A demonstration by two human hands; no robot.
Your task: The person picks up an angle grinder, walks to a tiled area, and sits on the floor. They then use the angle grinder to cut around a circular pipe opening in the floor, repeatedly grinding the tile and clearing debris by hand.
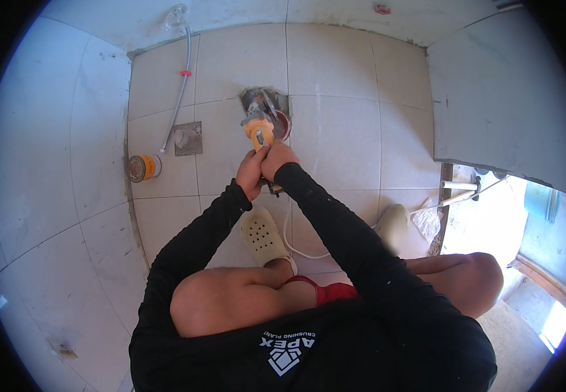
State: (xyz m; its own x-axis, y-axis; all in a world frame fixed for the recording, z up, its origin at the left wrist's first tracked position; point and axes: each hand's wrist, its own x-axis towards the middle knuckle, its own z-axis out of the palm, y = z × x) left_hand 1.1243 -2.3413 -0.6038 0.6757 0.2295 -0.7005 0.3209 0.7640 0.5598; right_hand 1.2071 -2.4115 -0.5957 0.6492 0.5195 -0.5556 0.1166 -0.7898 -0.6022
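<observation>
A yellow angle grinder (261, 132) points away from me, its grey head over a rough square hole (251, 97) cut in the floor tiles. Both my hands wrap its rear body: my left hand (250, 174) on the left side, my right hand (279, 158) on the right and slightly farther forward. Inside the hole, beside the tool's head, the round rim of a reddish-brown pipe (283, 124) shows. The grinder hides part of the opening, and I cannot make out where its disc touches. A white cord (287, 232) curves over the tiles behind the tool.
A small tin with a yellow label (144, 168) lies at the left wall. Near it are a square floor drain (188, 138) and a grey flexible hose (180, 98) hanging from the far wall. White pipes (459, 190) and a plastic bag (428, 222) lie by the doorway at right.
</observation>
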